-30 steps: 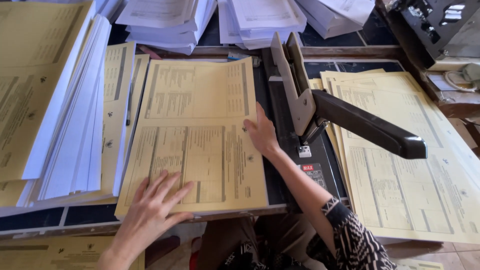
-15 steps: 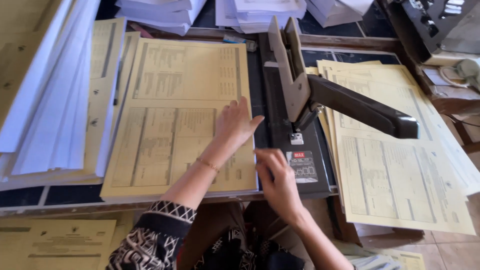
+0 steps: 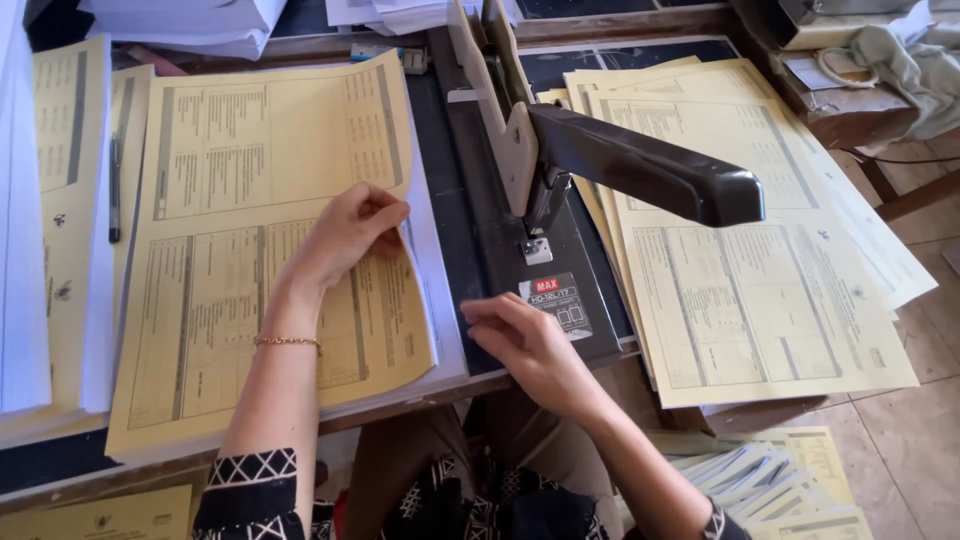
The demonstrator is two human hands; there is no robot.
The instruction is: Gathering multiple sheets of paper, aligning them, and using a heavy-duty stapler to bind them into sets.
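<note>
A stack of large yellow printed sheets (image 3: pixel 250 160) lies on the table in front of me, over some white sheets. My left hand (image 3: pixel 345 235) pinches the right edge of the top yellow sheet and lifts it a little. My right hand (image 3: pixel 525 345) hovers with loosely curled fingers over the base of a big black long-arm stapler (image 3: pixel 560 180), just left of its label, holding nothing. The stapler's handle (image 3: pixel 650 170) points to the right, raised.
A second pile of yellow sheets (image 3: pixel 760 280) fans out to the right of the stapler. White paper stacks (image 3: pixel 190 20) sit at the back and far left. A pen (image 3: pixel 113 190) lies at the left. More sheets (image 3: pixel 780 475) lie below the table edge.
The view tilted and came closer. My left hand moved from lying flat on the sheets to pinching the top sheet's right edge. My right hand shifted slightly left, off the stapler base.
</note>
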